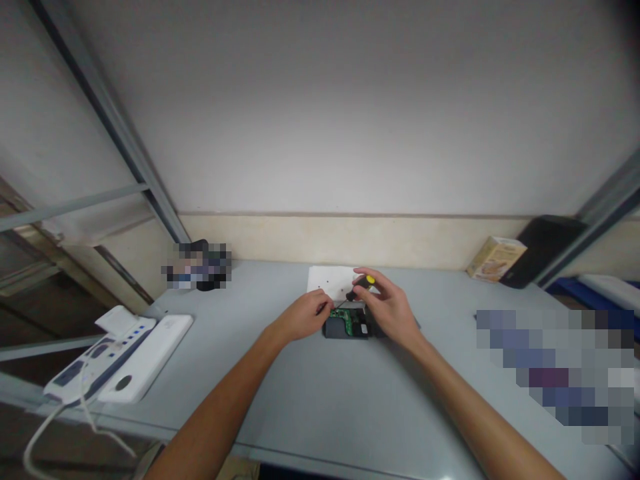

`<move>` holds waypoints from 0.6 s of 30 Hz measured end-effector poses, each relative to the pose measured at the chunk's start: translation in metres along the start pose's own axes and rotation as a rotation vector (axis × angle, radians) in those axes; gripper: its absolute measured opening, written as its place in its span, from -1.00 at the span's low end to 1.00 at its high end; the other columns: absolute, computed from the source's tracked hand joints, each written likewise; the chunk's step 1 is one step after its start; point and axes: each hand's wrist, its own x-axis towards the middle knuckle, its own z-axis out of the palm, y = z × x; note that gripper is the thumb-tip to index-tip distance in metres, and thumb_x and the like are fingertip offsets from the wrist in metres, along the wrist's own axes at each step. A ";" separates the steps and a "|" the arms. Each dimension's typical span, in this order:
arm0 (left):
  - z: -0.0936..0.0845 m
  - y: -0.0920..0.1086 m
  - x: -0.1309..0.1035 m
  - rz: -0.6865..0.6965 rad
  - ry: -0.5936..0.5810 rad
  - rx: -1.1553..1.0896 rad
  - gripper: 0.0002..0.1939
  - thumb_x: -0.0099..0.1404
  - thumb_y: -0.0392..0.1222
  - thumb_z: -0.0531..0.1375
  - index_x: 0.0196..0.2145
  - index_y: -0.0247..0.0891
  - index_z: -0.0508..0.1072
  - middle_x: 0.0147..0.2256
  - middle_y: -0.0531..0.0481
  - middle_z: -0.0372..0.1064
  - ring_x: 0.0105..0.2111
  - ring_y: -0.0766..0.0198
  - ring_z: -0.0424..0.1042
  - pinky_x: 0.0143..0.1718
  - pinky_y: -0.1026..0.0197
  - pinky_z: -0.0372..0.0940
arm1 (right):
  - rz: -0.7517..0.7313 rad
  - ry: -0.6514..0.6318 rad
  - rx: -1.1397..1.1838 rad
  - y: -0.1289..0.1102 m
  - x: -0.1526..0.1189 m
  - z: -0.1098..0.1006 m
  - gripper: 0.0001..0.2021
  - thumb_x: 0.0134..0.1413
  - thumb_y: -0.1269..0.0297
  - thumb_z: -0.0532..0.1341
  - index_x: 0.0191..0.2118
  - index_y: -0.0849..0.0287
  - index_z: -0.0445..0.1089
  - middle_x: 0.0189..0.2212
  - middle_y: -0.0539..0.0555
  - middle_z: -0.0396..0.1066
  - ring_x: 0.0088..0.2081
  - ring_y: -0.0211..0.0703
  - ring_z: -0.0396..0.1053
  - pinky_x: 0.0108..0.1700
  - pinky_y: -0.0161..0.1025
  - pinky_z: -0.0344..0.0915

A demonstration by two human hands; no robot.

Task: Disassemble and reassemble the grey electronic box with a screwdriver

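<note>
My right hand (389,308) is closed around the black-and-yellow handle of a screwdriver (361,287). Its thin shaft slants down and left toward an opened dark device (336,328) with a green circuit board (349,320) showing. At the device's upper left corner, my left hand (306,315) is closed in a pinch near the screwdriver's tip. Something small and dark shows at those fingertips, too small to make out. Behind the device lies a white sheet (327,280) bearing several small dark specks, perhaps screws. Another dark piece is partly hidden under my right hand.
On the left of the grey table (300,407) are a white power strip (107,353) with cables and a flat white device (150,360). A small yellowish box (496,259) leans by a black object (543,250) at the back right. Blurred patches cover items on both sides.
</note>
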 end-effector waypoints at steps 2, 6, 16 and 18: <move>0.000 0.000 0.000 0.005 0.006 0.000 -0.78 0.39 -0.33 0.08 -0.34 -0.27 0.50 -0.35 -0.02 0.39 -0.32 0.25 0.36 -0.26 0.26 0.23 | 0.003 0.000 -0.004 0.000 0.000 0.000 -0.56 0.09 0.06 0.35 0.06 0.10 0.44 -0.21 0.06 0.47 -0.34 -0.21 0.44 -0.28 -0.29 0.43; 0.000 0.000 0.001 0.017 0.001 0.013 -0.79 0.39 -0.33 0.08 -0.37 -0.27 0.47 -0.38 -0.01 0.37 -0.34 0.26 0.34 -0.28 0.27 0.22 | 0.003 0.009 -0.013 0.000 0.000 0.001 -0.56 0.09 0.05 0.35 0.05 0.10 0.44 -0.22 0.06 0.47 -0.37 -0.22 0.44 -0.30 -0.30 0.42; 0.001 -0.001 0.000 0.024 0.009 0.017 -0.78 0.41 -0.31 0.07 -0.37 -0.26 0.47 -0.39 0.00 0.35 -0.35 0.26 0.34 -0.28 0.27 0.21 | 0.009 0.016 -0.016 0.002 -0.001 0.002 -0.55 0.08 0.04 0.35 0.06 0.10 0.44 -0.23 0.06 0.47 -0.38 -0.21 0.45 -0.35 -0.30 0.42; 0.001 -0.001 0.000 0.027 0.009 0.018 -0.78 0.41 -0.30 0.07 -0.37 -0.26 0.47 -0.39 0.00 0.35 -0.35 0.26 0.33 -0.27 0.27 0.21 | 0.008 0.020 -0.011 0.002 -0.001 0.002 -0.55 0.08 0.04 0.35 0.06 0.10 0.44 -0.23 0.06 0.47 -0.38 -0.21 0.44 -0.35 -0.31 0.42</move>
